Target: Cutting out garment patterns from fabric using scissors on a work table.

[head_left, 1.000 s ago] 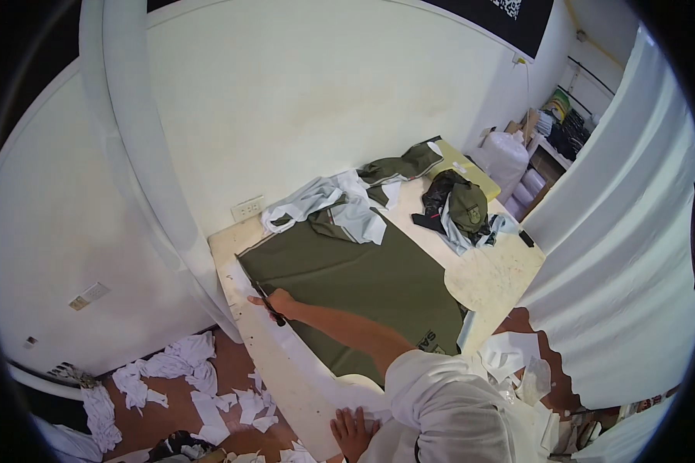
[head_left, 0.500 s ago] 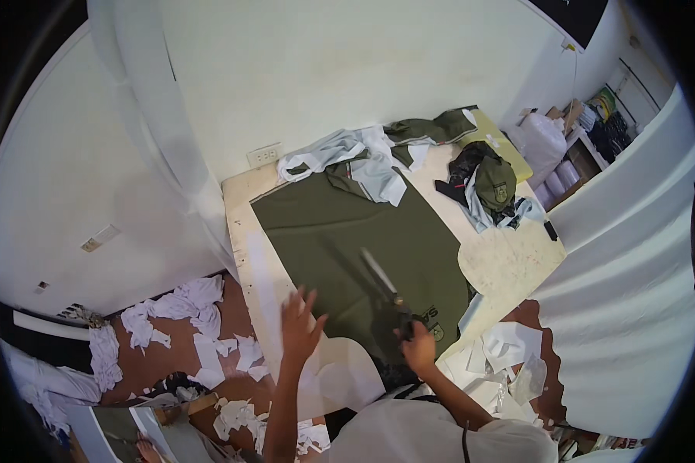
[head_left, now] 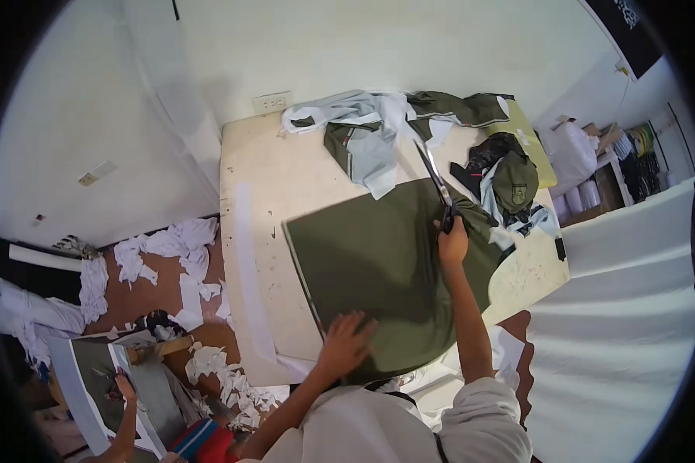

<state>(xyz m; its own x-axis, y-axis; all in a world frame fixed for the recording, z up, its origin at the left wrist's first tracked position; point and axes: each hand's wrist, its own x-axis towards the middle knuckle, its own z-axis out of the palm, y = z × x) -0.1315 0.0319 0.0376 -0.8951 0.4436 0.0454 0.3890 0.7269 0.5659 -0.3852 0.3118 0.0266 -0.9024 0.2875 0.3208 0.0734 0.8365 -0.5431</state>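
My right hand (head_left: 452, 242) grips the black handles of a pair of large scissors (head_left: 439, 179). Their metal blades point away from me, slightly parted, over the right part of the dark green fabric (head_left: 371, 266). Palm down, my left hand (head_left: 343, 346) rests on the near left part of that fabric with its fingers spread and a little blurred. The sheet lies mostly flat, with soft folds rising toward my right wrist. Its near edge reaches my body.
Grey and green garment pieces (head_left: 363, 147) lie at the table's back. A green cap-like piece (head_left: 515, 181) sits among dark scraps at right. The pale wooden table (head_left: 259, 170) adjoins the wall. White scraps (head_left: 232, 386) litter the floor. Another person's hand (head_left: 123, 384) works at lower left.
The green fabric has shifted and turned, its far edge now nearer me and table bared behind it. My right hand moved forward and right with the scissors; my left came down onto the fabric.
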